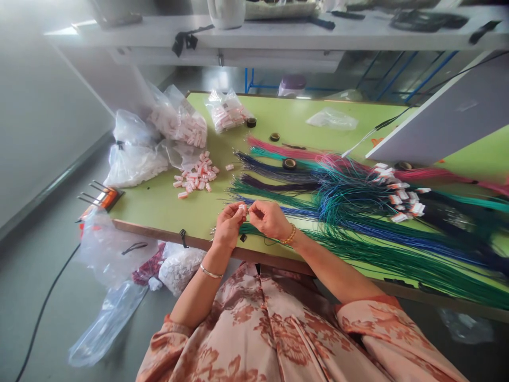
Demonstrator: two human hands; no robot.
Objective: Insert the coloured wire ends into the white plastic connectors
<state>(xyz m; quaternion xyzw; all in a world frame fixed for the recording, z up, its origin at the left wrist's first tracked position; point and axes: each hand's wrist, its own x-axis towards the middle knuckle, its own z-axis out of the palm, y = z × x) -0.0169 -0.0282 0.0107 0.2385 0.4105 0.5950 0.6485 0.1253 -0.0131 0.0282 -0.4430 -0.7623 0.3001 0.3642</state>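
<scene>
My left hand (228, 225) is closed on a small white-and-orange connector (242, 209) near the front edge of the green table (159, 204). Close beside it on the right, my right hand (271, 218) has its fingers pinched together; whatever lies between them is too small to make out. Bundles of green wires (358, 252) and blue wires (306, 212) run beneath and to the right of my right hand. A loose pile of similar connectors (199, 174) lies beyond my left hand. Wires with connectors on their ends (401, 197) lie at the right.
Bags of connectors (183, 124) and a tied white bag (135, 159) stand at the back left. Black tape rolls (289, 163) lie among the wires. An orange device with metal prongs (104, 200) is at the left edge. A white shelf (278, 41) spans the back.
</scene>
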